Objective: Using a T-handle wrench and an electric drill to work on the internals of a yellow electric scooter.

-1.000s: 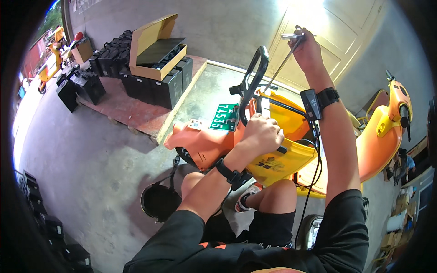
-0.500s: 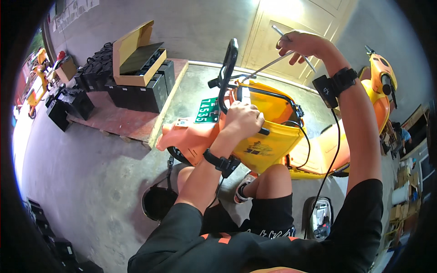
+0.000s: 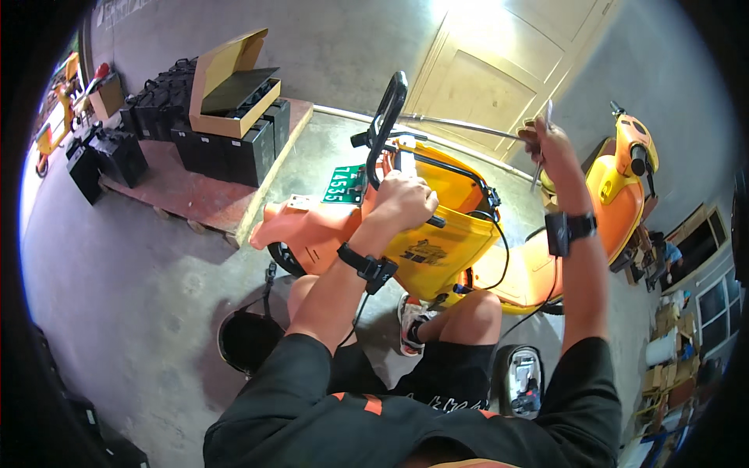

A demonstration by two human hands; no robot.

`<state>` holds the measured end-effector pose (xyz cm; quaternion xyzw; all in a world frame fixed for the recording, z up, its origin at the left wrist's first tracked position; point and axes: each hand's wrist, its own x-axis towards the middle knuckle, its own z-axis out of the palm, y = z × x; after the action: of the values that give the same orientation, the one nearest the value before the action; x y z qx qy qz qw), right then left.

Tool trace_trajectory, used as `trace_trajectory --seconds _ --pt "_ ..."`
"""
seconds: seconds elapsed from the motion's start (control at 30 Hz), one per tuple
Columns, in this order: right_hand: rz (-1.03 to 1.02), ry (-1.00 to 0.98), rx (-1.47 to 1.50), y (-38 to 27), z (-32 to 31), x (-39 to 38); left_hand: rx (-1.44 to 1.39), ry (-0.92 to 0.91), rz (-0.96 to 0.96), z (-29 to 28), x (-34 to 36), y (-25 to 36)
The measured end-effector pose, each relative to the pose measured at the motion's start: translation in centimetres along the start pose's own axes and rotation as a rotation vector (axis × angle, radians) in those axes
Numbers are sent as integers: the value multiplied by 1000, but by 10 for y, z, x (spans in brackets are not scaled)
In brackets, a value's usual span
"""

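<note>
Before me stands an orange scooter [image 3: 308, 234] with a yellow front basket [image 3: 425, 261] and a tall black loop bar [image 3: 388, 117]. My left hand [image 3: 406, 201] is closed over the handlebar [image 3: 438, 222], whose black end sticks out beside the fingers. To the right and raised, my right hand [image 3: 550, 148] is closed round the crossbar of a T-handle wrench [image 3: 468, 128]. Its long, thin metal shaft points left, nearly level, above the far side of the basket. The shaft's tip appears behind the loop bar, apart from my left hand.
An open cardboard box [image 3: 234, 117] sits on black battery cases [image 3: 222, 156] on a low red platform [image 3: 175, 195]. By my legs lie a black bowl-shaped thing with a strap [image 3: 250, 341] and a scooter light unit [image 3: 524, 381]. Another scooter [image 3: 620, 195] stands at right.
My right hand has moved lower and swung the wrench from a slant down toward the handlebar to nearly level. The left hand keeps its hold. My view has shifted slightly.
</note>
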<state>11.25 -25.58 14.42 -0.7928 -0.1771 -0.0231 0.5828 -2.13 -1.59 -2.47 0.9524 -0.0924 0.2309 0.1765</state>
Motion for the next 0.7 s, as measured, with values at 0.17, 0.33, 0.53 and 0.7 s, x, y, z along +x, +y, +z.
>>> trace_trajectory --seconds 0.17,0.33,0.53,0.7 --pt "155 363 801 116 -10 -36 13 38 -8 8 1 1" --pt "190 342 1645 213 -18 -63 8 89 -3 14 6 1" --pt "19 264 1940 270 -39 -51 24 65 40 17 11 4" --pt "59 237 2032 288 -44 -36 20 -18 76 14 14 7"
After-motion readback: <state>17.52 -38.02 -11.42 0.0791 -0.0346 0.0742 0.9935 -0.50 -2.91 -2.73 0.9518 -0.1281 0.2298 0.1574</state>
